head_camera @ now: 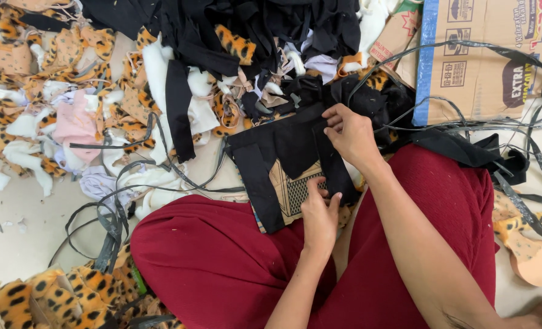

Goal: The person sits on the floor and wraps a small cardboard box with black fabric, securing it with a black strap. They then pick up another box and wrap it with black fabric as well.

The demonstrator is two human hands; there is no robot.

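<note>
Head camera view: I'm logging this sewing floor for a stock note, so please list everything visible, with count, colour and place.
black fabric pieces: several, black, overlapped on the lap under both hands
patterned card piece: one, tan with a black grid, under the black fabric
tiger-print scraps: many, orange and black, heaped upper left
spotted plush scraps: several, orange with black spots, lower left
white scraps: many, white, mixed through the heap
pink scrap: one, pink, left
black cloth heap: one heap, black, top centre
black straps: many, black, looped over the floor left and right
cardboard box: one, brown, upper right
red trousers: one pair, dark red, bottom centre
left hand: pressing on the patterned card piece
right hand: pinching the black fabric's upper edge
</note>
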